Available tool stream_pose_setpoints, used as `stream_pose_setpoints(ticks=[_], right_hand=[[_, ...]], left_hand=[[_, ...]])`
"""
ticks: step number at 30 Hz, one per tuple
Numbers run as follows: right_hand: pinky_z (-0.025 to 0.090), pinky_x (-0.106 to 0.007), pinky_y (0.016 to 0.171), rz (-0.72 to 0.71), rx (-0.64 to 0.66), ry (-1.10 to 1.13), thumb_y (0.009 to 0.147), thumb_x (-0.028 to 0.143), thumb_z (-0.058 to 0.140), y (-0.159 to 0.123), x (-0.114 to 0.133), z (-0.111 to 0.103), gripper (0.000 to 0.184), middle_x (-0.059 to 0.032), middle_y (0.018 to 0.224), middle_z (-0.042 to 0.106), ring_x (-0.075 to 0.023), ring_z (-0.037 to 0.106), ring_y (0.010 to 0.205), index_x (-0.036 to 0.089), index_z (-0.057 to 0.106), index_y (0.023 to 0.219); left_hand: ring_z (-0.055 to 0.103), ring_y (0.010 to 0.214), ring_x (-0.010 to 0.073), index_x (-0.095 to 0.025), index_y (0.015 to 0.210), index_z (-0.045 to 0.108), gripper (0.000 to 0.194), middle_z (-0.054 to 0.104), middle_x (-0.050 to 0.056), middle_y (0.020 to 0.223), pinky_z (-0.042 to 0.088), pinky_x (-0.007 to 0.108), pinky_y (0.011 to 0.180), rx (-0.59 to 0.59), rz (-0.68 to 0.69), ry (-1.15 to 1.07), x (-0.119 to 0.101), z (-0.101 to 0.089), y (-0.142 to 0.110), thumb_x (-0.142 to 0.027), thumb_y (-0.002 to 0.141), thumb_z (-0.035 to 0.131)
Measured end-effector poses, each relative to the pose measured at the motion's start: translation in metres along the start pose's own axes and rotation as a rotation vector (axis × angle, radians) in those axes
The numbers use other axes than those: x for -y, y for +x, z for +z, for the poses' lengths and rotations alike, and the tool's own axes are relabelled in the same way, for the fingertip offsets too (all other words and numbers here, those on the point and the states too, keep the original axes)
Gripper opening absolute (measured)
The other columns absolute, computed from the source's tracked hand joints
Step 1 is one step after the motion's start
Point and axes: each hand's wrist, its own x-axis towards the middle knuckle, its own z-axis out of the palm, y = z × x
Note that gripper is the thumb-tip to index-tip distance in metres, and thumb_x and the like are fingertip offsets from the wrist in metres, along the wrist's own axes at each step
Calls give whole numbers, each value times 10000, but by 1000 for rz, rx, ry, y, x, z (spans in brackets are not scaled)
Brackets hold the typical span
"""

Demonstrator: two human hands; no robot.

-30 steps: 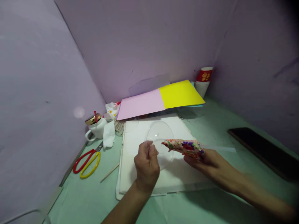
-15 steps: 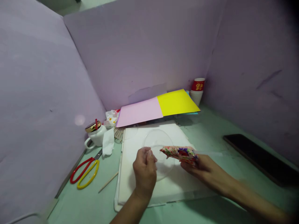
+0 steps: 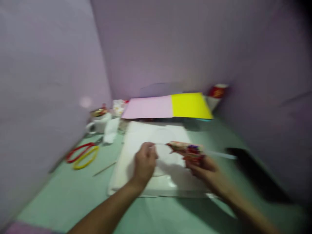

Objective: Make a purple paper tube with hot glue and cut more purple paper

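Note:
My right hand point(image 3: 203, 169) is closed round a hot glue gun point(image 3: 186, 151) with a flowery wrapping. A whitish glue stick point(image 3: 223, 155) juts from its back end, and its nozzle points left. Facing the nozzle, my left hand point(image 3: 145, 162) is closed in a pinch; what lies between the fingertips is hidden and blurred. A thin pale strand point(image 3: 161, 144) spans from these fingertips to the nozzle. Beneath both hands a clear round disc point(image 3: 162, 175) lies on a white board point(image 3: 136, 130).
Left of the board are red-and-yellow scissors point(image 3: 85, 157), a thin wooden stick point(image 3: 104, 169), a tissue point(image 3: 111, 130) and a white mug point(image 3: 99, 125). Pink and yellow sheets point(image 3: 148, 107) lie behind. Paper cups point(image 3: 216, 94) stand back right; a dark phone point(image 3: 258, 175) lies right.
The camera view has shifted and blurred. The gap between my left fingertips and the glue gun's nozzle has widened slightly, and a pale strand now shows across it.

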Motion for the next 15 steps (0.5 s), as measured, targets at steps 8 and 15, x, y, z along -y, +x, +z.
stream_pose_setpoints(ticks=[8, 15], right_hand=[[350, -237, 434, 169, -94, -53, 716, 486, 584, -21, 10, -30, 329, 7, 532, 505, -123, 446, 481, 163, 570, 654], [355, -246, 449, 235, -73, -73, 734, 523, 569, -17, 14, -25, 369, 4, 540, 511, -128, 465, 490, 156, 581, 702]], left_hand=[[502, 417, 114, -135, 1071, 521, 308, 553, -52, 523, 420, 236, 453, 107, -95, -25, -16, 32, 5, -265, 792, 519], [603, 686, 171, -148, 997, 608, 342, 636, 27, 724, 469, 293, 678, 13, -64, -5, -16, 26, 7, -129, 657, 585]])
